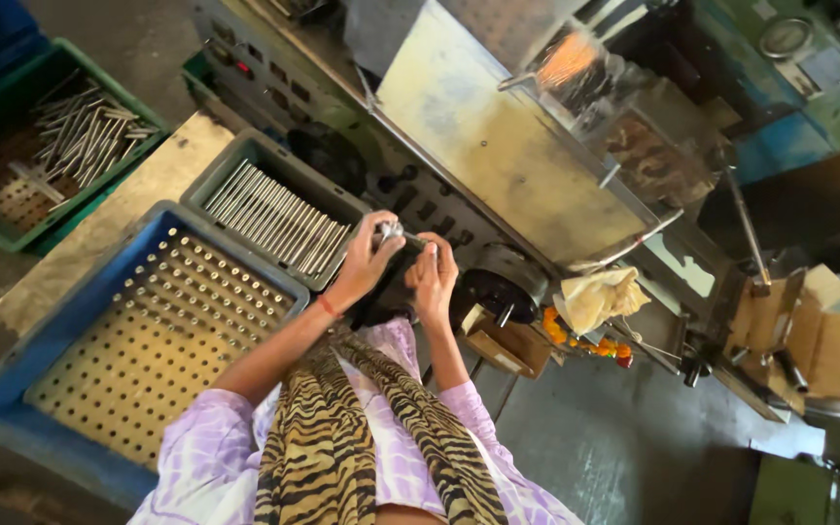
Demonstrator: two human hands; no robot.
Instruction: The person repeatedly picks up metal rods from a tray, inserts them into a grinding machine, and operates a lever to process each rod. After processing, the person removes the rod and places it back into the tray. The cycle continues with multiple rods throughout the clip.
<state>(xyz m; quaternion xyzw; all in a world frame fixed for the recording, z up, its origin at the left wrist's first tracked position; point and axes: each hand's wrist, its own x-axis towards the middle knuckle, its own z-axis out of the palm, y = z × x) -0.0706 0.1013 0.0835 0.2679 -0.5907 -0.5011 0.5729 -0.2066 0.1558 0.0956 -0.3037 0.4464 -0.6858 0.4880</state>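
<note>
My left hand (pixel 367 258) and my right hand (pixel 435 277) are raised together in front of a grey machine panel (pixel 498 136). Between them they hold a short metal rod (pixel 393 231) wrapped partly in a dark cloth (pixel 388 290). The left fingers close over the rod's shiny end, the right palm presses the cloth from the other side. A red thread circles my left wrist. A grey crate (pixel 235 160) with a row of similar metal rods (pixel 279 219) lies just left of my hands.
A blue perforated crate (pixel 12 389) sits at the lower left. A green crate (pixel 21 97) with loose rods stands at the far left. Right of my hands are a black round knob (pixel 493 292), a yellowish cloth (pixel 600 297), orange flowers (pixel 585 342) and cardboard boxes (pixel 809 331).
</note>
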